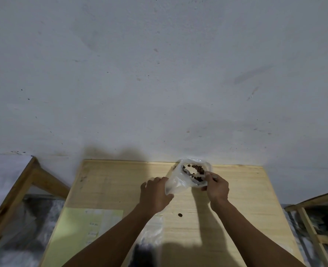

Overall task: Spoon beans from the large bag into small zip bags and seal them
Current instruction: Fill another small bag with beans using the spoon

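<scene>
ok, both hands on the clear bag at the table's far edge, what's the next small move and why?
Probably lift a spoonful out with the right hand. It pinches what looks like a metal spoon dipped into the brown beans, while the left hand grips the clear plastic bag by its near side, holding the mouth open. One loose bean lies on the pale wooden table, so slowly.

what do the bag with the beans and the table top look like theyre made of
Bag: thin, clear, soft plastic film by the look; it crumples, glints, and the dark beans show through it.
Table top: pale wood or a wood-look board, matt finish; fine straight grain lines run across it. Solid wood or veneer cannot be told.
</scene>
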Available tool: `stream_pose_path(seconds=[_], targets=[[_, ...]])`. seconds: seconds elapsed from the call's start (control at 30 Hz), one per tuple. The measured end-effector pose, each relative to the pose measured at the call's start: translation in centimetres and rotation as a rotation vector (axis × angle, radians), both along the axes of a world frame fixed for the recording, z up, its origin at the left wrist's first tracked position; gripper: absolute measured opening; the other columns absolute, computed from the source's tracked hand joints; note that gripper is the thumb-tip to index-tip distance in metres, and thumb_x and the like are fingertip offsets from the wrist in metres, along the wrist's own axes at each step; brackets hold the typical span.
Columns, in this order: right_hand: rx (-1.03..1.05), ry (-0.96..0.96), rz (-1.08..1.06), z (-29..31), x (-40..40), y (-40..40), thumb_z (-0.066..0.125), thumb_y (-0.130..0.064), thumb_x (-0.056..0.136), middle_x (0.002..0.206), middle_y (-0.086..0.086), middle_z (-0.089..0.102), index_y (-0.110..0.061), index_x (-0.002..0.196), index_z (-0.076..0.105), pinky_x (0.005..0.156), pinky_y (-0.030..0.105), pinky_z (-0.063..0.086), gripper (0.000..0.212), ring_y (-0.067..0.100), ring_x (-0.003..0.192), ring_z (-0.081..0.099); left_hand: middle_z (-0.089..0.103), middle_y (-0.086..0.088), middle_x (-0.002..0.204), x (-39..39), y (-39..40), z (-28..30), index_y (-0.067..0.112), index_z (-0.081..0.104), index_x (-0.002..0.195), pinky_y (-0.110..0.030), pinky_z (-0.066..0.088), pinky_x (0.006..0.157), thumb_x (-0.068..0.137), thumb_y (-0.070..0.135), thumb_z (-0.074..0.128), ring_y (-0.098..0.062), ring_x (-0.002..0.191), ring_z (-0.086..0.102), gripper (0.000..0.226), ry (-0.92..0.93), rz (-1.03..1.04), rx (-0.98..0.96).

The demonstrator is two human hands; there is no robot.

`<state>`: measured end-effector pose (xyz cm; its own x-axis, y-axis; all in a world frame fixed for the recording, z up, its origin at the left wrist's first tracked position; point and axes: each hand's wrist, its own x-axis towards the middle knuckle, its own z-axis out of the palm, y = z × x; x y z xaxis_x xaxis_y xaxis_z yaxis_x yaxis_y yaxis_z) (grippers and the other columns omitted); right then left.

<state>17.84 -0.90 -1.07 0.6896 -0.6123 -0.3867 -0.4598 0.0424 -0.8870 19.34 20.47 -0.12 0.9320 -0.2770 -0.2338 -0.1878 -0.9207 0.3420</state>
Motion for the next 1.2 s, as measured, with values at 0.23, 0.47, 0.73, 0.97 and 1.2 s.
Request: stream_pose_path(seconds=[0.23, 0.47, 0.73, 0.97, 1.2], targets=[[0.277, 0.150, -0.123, 1.0, -0.5, -0.7, 0.061, -0.017, 0.094, 0.092, 0.015, 0.075, -0.007, 0.095, 0.074, 0.040, 0.023, 0.029, 0.016, 0.018, 0.045, 0.047, 0.060, 0.009, 0.125, -0.2, 0.0, -0.4, 0.034, 0.047, 0.133, -0.038, 0.041, 0.100, 0.082, 0.055, 0.060, -0.017, 0.117, 0.055, 0.057, -0.004, -0.007, -0.007], [0.274, 0.044, -0.233, 2.4, -1.3, -1.9, 0.055, -0.010, 0.097, 0.095, 0.014, 0.071, -0.007, 0.107, 0.069, 0.042, 0.026, 0.031, 0.017, 0.020, 0.052, 0.053, 0.060, 0.011, 0.123, -0.5, 0.8, -0.4, 0.034, 0.047, 0.134, -0.036, 0.042, 0.101, 0.082, 0.056, 0.062, -0.015, 0.114, 0.056, 0.059, -0.029, 0.012, -0.070], [0.089, -0.137, -0.099, 6.5, -1.4, -3.2, 0.055, -0.016, 0.098, 0.097, 0.012, 0.070, -0.011, 0.099, 0.068, 0.057, 0.029, 0.039, 0.014, 0.021, 0.052, 0.050, 0.061, 0.009, 0.122, -0.8, 1.1, 0.5, 0.033, 0.046, 0.135, -0.036, 0.041, 0.101, 0.081, 0.057, 0.062, -0.016, 0.113, 0.057, 0.061, -0.053, 0.023, -0.095], [-0.267, -0.268, 0.271, 9.3, -2.6, -0.4, 0.056, -0.021, 0.098, 0.083, 0.003, 0.073, -0.020, 0.092, 0.069, 0.057, 0.015, 0.046, 0.014, 0.018, 0.060, 0.062, 0.064, 0.009, 0.116, -1.4, 0.9, 1.7, 0.032, 0.050, 0.134, -0.032, 0.043, 0.093, 0.079, 0.054, 0.067, -0.016, 0.106, 0.060, 0.061, -0.167, -0.022, -0.170], [-0.388, -0.454, 0.462, 12.5, -2.7, 0.8, 0.057, -0.016, 0.099, 0.081, -0.007, 0.068, -0.022, 0.104, 0.065, 0.056, 0.015, 0.044, 0.012, 0.014, 0.063, 0.065, 0.066, 0.007, 0.116, -2.0, 1.6, 2.4, 0.027, 0.054, 0.132, -0.030, 0.043, 0.087, 0.077, 0.051, 0.070, -0.018, 0.101, 0.062, 0.062, -0.229, 0.000, -0.274]])
